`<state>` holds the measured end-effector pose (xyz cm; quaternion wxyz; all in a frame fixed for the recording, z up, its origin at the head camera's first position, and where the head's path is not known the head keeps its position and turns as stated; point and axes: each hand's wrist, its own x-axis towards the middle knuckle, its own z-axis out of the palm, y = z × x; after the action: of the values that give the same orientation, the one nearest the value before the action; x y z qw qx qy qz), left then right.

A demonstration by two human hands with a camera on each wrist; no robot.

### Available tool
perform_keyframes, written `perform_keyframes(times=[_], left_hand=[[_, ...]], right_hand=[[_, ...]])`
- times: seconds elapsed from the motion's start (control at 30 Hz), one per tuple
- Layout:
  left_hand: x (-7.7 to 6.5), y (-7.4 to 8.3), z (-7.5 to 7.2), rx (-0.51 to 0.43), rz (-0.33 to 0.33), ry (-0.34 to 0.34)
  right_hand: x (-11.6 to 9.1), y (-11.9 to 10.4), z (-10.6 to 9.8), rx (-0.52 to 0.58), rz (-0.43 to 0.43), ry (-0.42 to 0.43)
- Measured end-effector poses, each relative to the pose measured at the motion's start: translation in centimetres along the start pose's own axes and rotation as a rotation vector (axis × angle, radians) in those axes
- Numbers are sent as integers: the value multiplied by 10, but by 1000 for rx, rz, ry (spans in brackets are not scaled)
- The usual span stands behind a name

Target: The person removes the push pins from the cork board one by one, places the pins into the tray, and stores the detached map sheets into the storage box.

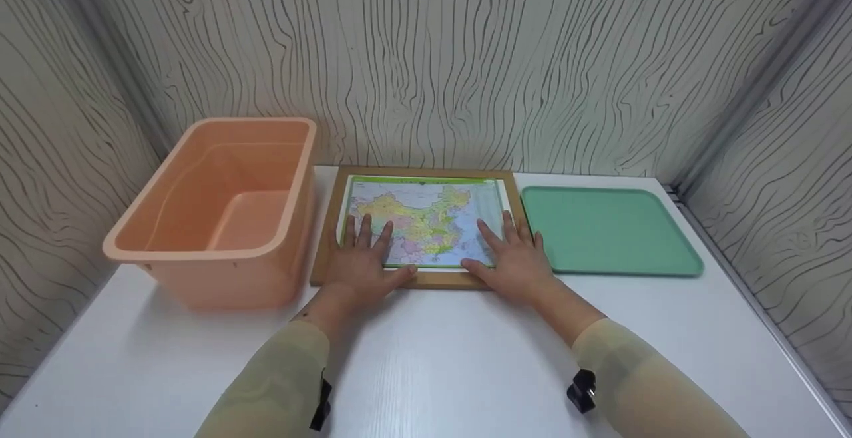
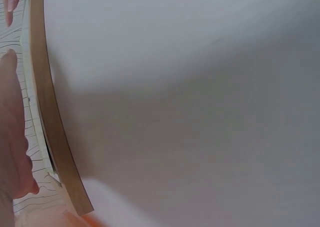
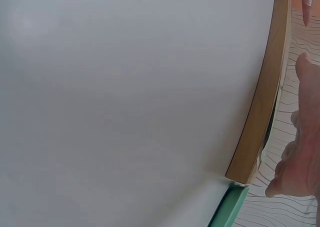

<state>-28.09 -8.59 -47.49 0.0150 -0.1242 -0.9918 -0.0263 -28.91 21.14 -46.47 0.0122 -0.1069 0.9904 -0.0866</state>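
A colourful map sheet (image 1: 419, 215) with a green border lies flat on a brown wooden board (image 1: 436, 281) in the head view. My left hand (image 1: 359, 268) spreads its fingers over the map's left side, thumb pointing inward near the lower edge. Mirroring it, my right hand (image 1: 518, 266) lies spread over the lower right corner of map and board. Neither hand grips anything. In the left wrist view the left hand (image 2: 11, 132) appears beyond the board's front edge (image 2: 51, 107). The right wrist view shows the right hand (image 3: 306, 137) likewise, with its fingers partly hidden.
To the left stands a deep peach-coloured plastic tub (image 1: 200, 255). A flat green tray (image 1: 612, 231) lies close against the board's right side. All rest on a white table (image 1: 426, 358), with wood-grain patterned walls (image 1: 426, 58) behind and at both sides.
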Motion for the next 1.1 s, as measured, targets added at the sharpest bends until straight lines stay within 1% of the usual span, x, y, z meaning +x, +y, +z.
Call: perform_keyframes(times=[0.2,0.47,0.57,0.77,0.93,1.1], left_hand=[[3,-1,2,-16,-4,-20],[7,-1,4,-44,-30,-50],[9,-1,7,-33,-40,-55],[8,0,10,-11,-51,-38],[6,-1,11,-46,-66,-38],[7,-1,11,-64,-71,-49]], right_hand=[[3,1,2,7,5,-21],[4,2,7,42,5,-45],[4,2,9,56,5,-47],[3,1,12,41,12,-58],[2,1,13,43,33,-72],[3,1,13,43,28,-73]])
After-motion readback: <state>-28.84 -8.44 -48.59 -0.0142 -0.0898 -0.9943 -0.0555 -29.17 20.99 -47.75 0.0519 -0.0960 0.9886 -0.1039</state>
